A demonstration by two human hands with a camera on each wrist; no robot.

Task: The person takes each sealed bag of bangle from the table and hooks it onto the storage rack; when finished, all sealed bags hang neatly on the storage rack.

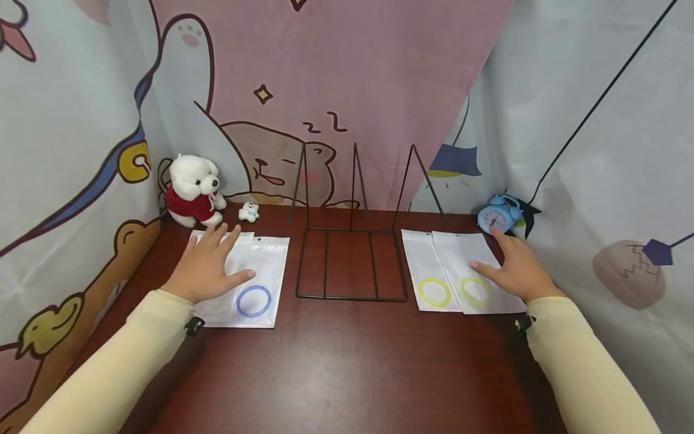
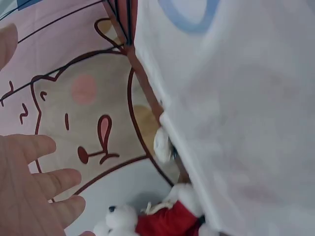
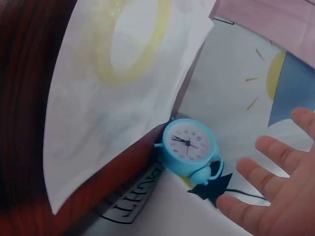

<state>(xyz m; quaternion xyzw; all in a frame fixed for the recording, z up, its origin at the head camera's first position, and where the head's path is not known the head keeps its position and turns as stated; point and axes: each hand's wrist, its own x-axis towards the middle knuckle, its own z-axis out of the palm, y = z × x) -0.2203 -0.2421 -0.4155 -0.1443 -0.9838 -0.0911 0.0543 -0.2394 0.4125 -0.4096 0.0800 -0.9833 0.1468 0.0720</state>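
My left hand is spread palm down over two overlapping white pouches at the left. It covers part of the outer pouch; the inner pouch shows a blue ring. Fingers are straight and hold nothing in the left wrist view. On the right, my right hand extends over the outer of two more white pouches, its fingers spread and nothing in them. That outer pouch and the inner pouch each carry a yellow ring. Whether either hand touches a pouch I cannot tell.
Between the pouches stands a black wire rack with upright dividers. A white plush dog in red and a small white figurine sit at the back left. A blue alarm clock stands at the back right, near printed curtains.
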